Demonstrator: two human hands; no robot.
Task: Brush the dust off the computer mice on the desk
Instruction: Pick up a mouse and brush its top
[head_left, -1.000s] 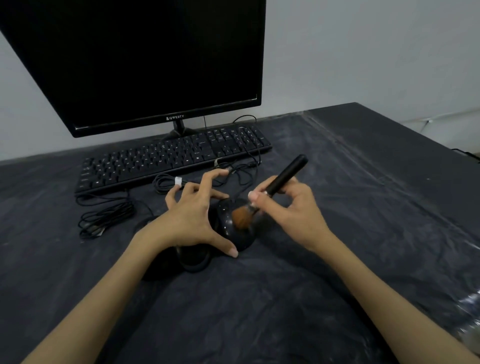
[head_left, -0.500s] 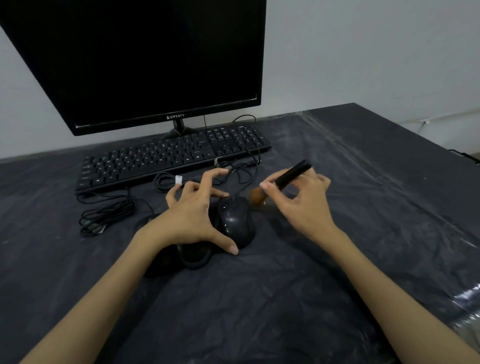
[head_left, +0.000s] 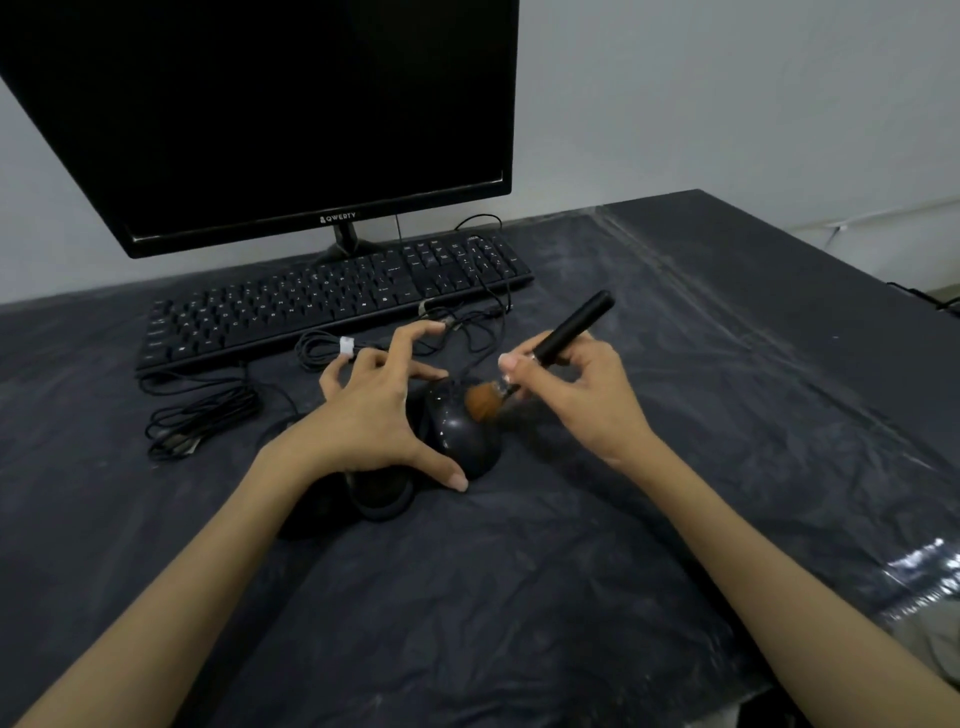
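A glossy black mouse (head_left: 460, 434) lies at the desk's middle. My left hand (head_left: 371, 415) steadies it from the left, thumb at its near edge and fingers spread over its far side. My right hand (head_left: 576, 395) holds a black-handled brush (head_left: 569, 330) whose brown bristles (head_left: 480, 405) touch the mouse's upper right side. A second black mouse (head_left: 379, 491) sits just below my left palm, partly hidden by the hand. Further left a third dark mouse shape (head_left: 306, 514) lies under my left forearm, mostly hidden.
A black keyboard (head_left: 332, 301) and a dark monitor (head_left: 270, 114) stand behind the mice. Coiled black cables (head_left: 197, 421) lie left of my left hand, more loops (head_left: 467, 322) near the keyboard. Wrinkled dark plastic sheeting (head_left: 519, 571) covers the desk; its right edge (head_left: 831, 244) drops away.
The brush swung off the mouse to its far right side half a second ago, and now its bristles are back on the mouse's upper right. My left hand has stayed in place.
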